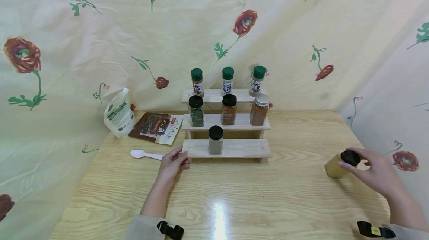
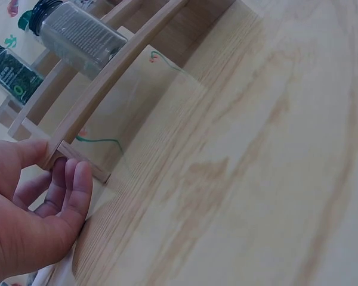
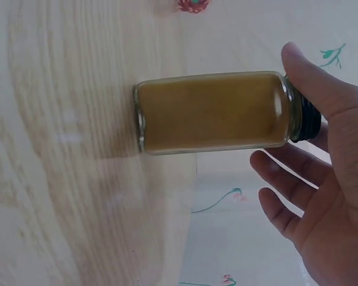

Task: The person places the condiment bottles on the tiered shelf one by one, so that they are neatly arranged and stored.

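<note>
My left hand (image 1: 172,163) grips the left end of the lowest board of a three-step wooden spice rack (image 1: 241,149), thumb above and fingers curled beneath in the left wrist view. One black-capped jar (image 1: 215,141), its contents pale, stands on that step. At the far right, my right hand (image 1: 378,171) holds a glass jar of yellow-brown powder (image 3: 212,113) by its black cap, between thumb and fingers. Two of its fingers hang free of the glass in the right wrist view. Whether the jar's base touches the table I cannot tell.
Three green-capped bottles (image 1: 227,82) line the top step; three jars (image 1: 229,110) stand on the middle one. Left of the rack are a white spouted pouch (image 1: 118,115), a brown packet (image 1: 155,126) and a white spoon (image 1: 142,154). Flowered cloth (image 1: 291,28) hangs behind the table (image 1: 268,195).
</note>
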The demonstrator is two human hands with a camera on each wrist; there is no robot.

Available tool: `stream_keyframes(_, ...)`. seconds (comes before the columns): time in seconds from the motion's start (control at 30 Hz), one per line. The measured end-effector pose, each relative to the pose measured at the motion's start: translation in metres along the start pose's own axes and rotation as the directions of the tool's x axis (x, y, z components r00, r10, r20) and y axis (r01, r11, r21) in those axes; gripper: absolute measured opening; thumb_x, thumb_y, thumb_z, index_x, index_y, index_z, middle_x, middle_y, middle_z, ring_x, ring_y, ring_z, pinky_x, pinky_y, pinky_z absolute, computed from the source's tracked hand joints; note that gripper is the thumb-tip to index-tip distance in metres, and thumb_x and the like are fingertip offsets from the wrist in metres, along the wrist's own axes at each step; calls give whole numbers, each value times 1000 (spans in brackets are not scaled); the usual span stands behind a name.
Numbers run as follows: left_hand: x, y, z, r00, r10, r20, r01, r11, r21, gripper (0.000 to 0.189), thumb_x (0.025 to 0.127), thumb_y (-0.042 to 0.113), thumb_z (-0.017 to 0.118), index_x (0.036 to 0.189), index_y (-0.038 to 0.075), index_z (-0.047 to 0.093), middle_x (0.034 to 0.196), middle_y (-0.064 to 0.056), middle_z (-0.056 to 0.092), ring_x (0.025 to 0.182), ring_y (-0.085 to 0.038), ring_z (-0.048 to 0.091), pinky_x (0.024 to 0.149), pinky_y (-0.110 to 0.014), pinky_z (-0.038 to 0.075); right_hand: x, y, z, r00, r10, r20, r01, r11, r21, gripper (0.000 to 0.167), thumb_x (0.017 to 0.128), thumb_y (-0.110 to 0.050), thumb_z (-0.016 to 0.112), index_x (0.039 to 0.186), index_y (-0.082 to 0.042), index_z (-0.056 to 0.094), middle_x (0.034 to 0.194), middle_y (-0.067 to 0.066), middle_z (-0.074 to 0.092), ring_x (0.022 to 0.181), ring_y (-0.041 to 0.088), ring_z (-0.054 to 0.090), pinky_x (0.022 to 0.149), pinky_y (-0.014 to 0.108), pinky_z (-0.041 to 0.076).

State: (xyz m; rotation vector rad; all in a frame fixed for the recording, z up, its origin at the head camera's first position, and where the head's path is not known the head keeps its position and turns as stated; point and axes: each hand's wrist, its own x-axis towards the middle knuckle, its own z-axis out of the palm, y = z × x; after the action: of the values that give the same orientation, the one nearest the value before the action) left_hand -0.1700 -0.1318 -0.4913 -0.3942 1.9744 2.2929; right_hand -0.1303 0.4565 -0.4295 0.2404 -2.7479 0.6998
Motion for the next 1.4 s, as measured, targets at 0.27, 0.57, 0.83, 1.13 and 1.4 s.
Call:
stream_keyframes(0.27,0,1,1,1000,-7,-1,7,1000,-7,49,100,8,64,145,-6,49,93,-7,60,75,-12,63,70,-22,63,-3,1,1,999,4,-33,-3,1000,17,43,81,-20,87,115,1,70,100,-18,62,82,-20,45,62,5,45)
stream_keyframes(0.57,1,2,2,1000,-9,-7,9,1000,1,48,100,8,65,144,-5,51,91,-8,61,75,-12,64,71,-23,63,0,-16,12,992,8,-123,-4,1000,27,35,78,-22,90,104,-7,74,98,-43,48,85,-21,42,65,11,42)
stream_keyframes(0.83,0,2,2,1000,-2,-9,2,1000,-4,47,100,8,65,143,-6,51,90,-7,61,75,-12,64,70,-22,63,18,-44,28,975,-54,-215,72,994,79,35,70,-15,93,99,-7,76,97,-34,56,86,-16,46,73,7,38)
stream_keyframes(1.13,-1,4,3,1000,-15,-15,15,1000,-9,48,99,8,66,144,-5,51,90,-7,62,74,-11,64,69,-22,63,35,-84,43,952,-196,-234,227,967,115,35,65,-5,93,94,-10,75,91,-7,68,84,-10,52,76,9,41)
stream_keyframes(1.4,0,2,1,1000,-11,-9,11,1000,-6,48,101,7,63,145,-6,50,92,-9,61,75,-13,65,70,-23,63,49,-117,55,926,-289,-243,326,937,128,38,63,-5,94,95,-10,75,91,0,70,84,-4,56,74,15,44)
